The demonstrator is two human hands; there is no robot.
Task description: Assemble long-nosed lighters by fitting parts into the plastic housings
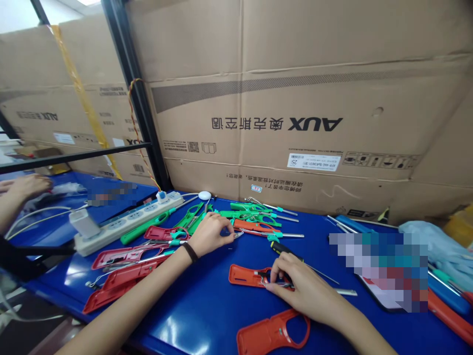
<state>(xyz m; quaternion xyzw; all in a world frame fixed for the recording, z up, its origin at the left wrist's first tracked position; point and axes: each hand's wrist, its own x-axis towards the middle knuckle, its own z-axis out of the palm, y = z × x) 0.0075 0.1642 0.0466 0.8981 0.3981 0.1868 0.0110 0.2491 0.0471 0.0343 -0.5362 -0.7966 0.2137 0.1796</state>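
My left hand (211,231) reaches across the blue table (199,301), its fingers pinched on a small metal part (238,235) beside the pile of green handle shells (251,213). My right hand (295,286) rests on an orange-red handle shell (246,276), fingers closed on a wire piece at the shell's right end. A black-and-yellow screwdriver (283,249) lies just behind this hand. Another orange-red shell (271,333) lies near the front edge, below my right wrist.
Red shells (125,266) lie at the left, next to a white power strip (125,222). Another person's hand (25,186) works at the far left. Cardboard boxes (295,98) wall the back. A pale cloth (439,246) and more tools lie at the right.
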